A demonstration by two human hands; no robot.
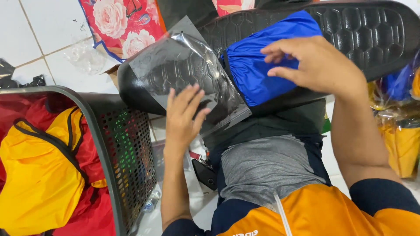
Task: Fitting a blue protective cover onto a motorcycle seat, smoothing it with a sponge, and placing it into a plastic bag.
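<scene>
On a black seat [367, 30], left hand [183, 118] flat on bag [183, 70], right hand's [315, 65] fingers loosely curled on blue cloth [258, 65]; the slick bag could slip.

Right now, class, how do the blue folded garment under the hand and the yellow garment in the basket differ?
The blue garment is folded flat; the yellow garment lies crumpled. The blue one rests on the black patterned surface, partly inside a clear plastic bag, under the right hand; the yellow one sits unbagged in the basket. Both look like shiny fabric.

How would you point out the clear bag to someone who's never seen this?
Find the black seat across the top. On its left end lies the bag, under the left hand. It is see-through and shiny, unlike the solid blue cloth entering its mouth.
</scene>
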